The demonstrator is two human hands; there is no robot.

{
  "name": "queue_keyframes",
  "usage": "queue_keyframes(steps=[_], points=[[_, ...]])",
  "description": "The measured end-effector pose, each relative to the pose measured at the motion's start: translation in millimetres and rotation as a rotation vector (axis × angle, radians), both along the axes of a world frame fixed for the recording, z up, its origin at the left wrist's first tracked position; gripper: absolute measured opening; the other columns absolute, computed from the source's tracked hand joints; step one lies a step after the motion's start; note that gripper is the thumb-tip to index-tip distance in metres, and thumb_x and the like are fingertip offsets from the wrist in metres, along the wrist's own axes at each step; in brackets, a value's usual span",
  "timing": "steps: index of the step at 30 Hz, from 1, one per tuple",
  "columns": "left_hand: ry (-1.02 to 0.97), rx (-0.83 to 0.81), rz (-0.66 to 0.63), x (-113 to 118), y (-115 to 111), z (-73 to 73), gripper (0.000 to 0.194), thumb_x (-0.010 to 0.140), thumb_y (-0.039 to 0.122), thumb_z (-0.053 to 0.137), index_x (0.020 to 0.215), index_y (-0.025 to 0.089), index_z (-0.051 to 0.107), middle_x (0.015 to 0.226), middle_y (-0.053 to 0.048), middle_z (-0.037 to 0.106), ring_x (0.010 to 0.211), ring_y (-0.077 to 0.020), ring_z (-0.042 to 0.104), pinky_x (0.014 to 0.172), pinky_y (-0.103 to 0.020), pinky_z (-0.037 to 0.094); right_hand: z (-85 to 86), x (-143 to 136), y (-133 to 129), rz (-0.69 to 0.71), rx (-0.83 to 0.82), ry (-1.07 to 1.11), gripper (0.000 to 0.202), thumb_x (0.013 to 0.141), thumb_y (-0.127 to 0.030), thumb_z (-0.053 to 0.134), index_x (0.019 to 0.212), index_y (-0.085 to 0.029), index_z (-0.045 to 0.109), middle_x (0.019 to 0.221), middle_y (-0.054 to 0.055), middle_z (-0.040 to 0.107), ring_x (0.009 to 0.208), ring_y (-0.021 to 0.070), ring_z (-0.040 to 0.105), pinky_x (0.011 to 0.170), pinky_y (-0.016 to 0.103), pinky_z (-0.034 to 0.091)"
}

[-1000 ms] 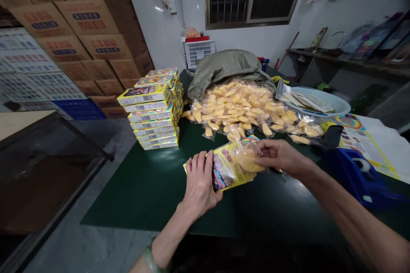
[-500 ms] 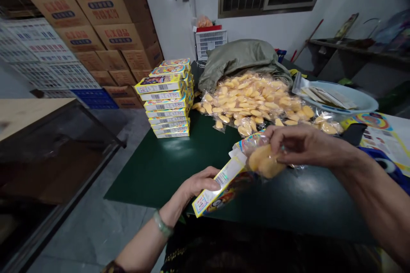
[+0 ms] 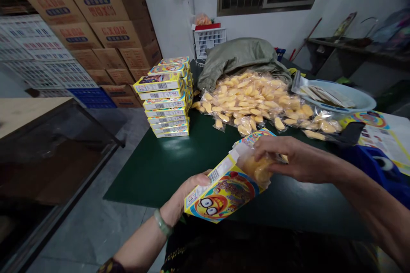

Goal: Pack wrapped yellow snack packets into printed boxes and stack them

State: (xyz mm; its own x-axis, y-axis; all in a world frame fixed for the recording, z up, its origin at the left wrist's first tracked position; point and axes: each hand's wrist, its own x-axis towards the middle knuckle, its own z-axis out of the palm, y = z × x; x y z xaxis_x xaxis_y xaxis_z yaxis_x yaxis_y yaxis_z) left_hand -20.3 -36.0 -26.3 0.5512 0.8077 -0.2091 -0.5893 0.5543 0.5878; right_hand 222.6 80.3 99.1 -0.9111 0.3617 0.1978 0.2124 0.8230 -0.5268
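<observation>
A yellow printed box with a cartoon face is tilted over the table's front edge, its upper right end open. My left hand grips it by its lower left part, thumb on the narrow side with the barcode. At the open end, my right hand has its fingers closed on wrapped yellow pieces, which are partly inside the box. Behind the hands lies a big heap of wrapped yellow pieces, spilling from a grey-green sack. Similar boxes stand stacked to the left of the heap.
A light blue basin with flat packets sits at the right, near a printed sheet and a blue object. Brown cartons are piled at the back left. A pale tabletop is at the far left.
The box has turned so its cartoon front shows more. My right hand has moved slightly left and down, bringing the wrapped pieces from outside the box into its open end.
</observation>
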Motion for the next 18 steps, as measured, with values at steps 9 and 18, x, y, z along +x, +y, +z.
queue_keyframes(steps=[9, 18], points=[[0.532, 0.248, 0.023, -10, 27, 23.0, 0.048, 0.067, 0.044, 0.066, 0.100, 0.009, 0.065, 0.079, -0.008, 0.069, 0.065, -0.0162, 0.062, 0.061, -0.025, 0.048, -16.4, -15, -10, -0.272, 0.180, 0.156, 0.020, 0.075, -0.010, 0.048, 0.090, -0.018, 0.059, 0.088, 0.006, 0.062, 0.072, 0.0148, 0.055, 0.062, 0.027, 0.043], [0.850, 0.589, 0.099, -10, 13, 58.3, 0.040, 0.075, 0.038, 0.066, 0.105, 0.012, 0.058, 0.096, -0.008, 0.065, 0.086, -0.0194, 0.060, 0.073, -0.027, 0.049, -33.1, -42, -18, -0.246, 0.243, 0.312, 0.023, 0.075, -0.005, 0.046, 0.091, -0.018, 0.057, 0.089, 0.005, 0.065, 0.079, 0.0154, 0.061, 0.067, 0.027, 0.049]])
